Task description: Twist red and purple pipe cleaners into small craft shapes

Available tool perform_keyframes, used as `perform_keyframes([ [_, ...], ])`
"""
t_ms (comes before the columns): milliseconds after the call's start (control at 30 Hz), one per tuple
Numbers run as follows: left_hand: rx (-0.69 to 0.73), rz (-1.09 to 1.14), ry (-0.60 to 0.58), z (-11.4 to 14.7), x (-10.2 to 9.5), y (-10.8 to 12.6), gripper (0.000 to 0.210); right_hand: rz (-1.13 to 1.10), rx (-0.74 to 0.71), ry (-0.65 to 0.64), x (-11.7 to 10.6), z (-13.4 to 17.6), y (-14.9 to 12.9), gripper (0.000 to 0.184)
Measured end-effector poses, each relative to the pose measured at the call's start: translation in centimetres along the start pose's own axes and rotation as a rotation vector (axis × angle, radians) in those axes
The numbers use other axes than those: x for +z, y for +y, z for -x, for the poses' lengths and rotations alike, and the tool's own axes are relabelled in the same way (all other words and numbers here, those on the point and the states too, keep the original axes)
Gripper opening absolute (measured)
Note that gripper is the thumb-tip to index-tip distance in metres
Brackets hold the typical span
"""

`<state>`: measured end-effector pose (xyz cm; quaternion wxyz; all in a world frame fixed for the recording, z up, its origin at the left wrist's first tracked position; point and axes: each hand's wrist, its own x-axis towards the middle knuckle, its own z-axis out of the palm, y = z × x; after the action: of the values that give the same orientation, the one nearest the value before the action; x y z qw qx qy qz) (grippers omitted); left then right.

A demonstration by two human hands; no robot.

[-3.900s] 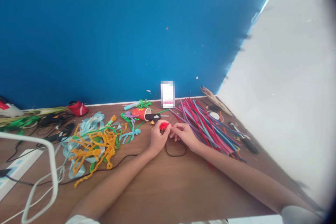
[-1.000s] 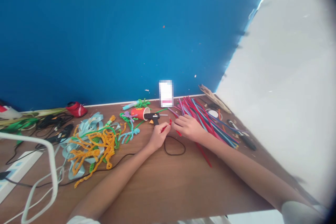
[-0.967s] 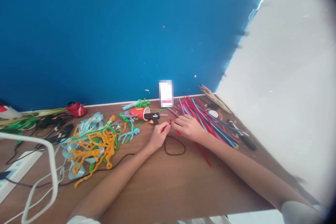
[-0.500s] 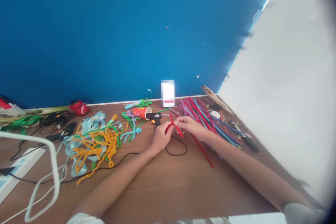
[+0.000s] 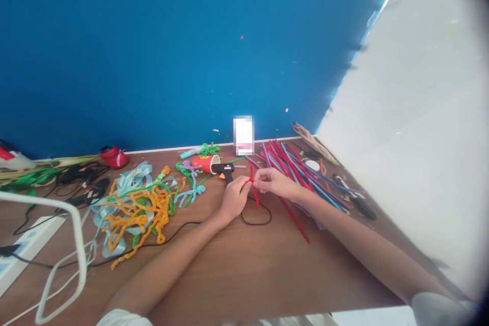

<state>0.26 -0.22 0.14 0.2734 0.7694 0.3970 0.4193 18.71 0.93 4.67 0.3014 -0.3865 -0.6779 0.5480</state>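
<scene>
Between both hands, above the table, is a red pipe cleaner (image 5: 256,196) bent into a crossed shape, one end pointing up and another hanging down. My left hand (image 5: 235,196) pinches it from the left. From the right, my right hand (image 5: 272,182) is closed on it with thumb and fingertips. The exact crossing point is partly hidden by the fingers. Just behind my left hand lies a black glue gun (image 5: 225,169), its nozzle toward a red paper cup (image 5: 206,164) tipped on its side. A bundle of coloured pipe cleaners (image 5: 305,178) lies beyond my right hand.
Orange twisted pipe-cleaner pieces (image 5: 141,214) and pale blue ribbon (image 5: 128,181) are heaped at left. A white power strip (image 5: 32,244) and a white bent frame (image 5: 81,244) stand nearer. A blurred upright screen (image 5: 243,135) leans by the blue wall. Black-handled tool (image 5: 364,208) lies right.
The red pipe cleaner has turned: its lower end, slanting right before, now hangs nearly straight down. My right fingers have curled in closer at the crossing. Both hands stay at nearly the same place.
</scene>
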Motion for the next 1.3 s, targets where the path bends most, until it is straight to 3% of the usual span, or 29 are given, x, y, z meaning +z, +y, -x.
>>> perform_keyframes([
  [167,-0.039,-0.042,-0.064,-0.1,0.1,-0.4,0.034,0.921,-0.316,0.218,0.5,0.5,0.2,0.014],
  [267,-0.066,-0.018,-0.067,-0.3,0.0,-0.4,0.036,1.137,-0.447,0.248,1.0,0.7,0.5,0.019],
  [333,-0.084,0.014,-0.054,-0.4,-0.1,-0.3,0.036,1.041,-0.402,0.291,1.0,0.7,0.5,0.019],
  [433,-0.100,0.045,-0.023,-0.4,-0.2,-0.1,0.034,0.637,-0.244,0.287,0.6,0.4,0.3,0.022],
  [600,-0.057,0.018,0.071,-0.4,-0.2,-0.1,0.027,-0.131,0.153,0.084,0.1,-0.1,0.1,0.044],
  [733,0.002,0.005,0.116,-0.5,-0.2,-0.1,0.024,-0.530,0.413,-0.029,0.4,-0.1,-0.2,0.037],
  [1033,-0.039,0.025,0.150,-0.7,-0.2,-0.5,0.022,-0.613,0.336,0.161,0.9,-0.3,0.9,0.011],
  [1300,0.000,0.017,0.130,-0.5,-0.1,-0.4,0.024,-0.566,0.214,0.126,1.0,-0.1,0.6,0.015],
])
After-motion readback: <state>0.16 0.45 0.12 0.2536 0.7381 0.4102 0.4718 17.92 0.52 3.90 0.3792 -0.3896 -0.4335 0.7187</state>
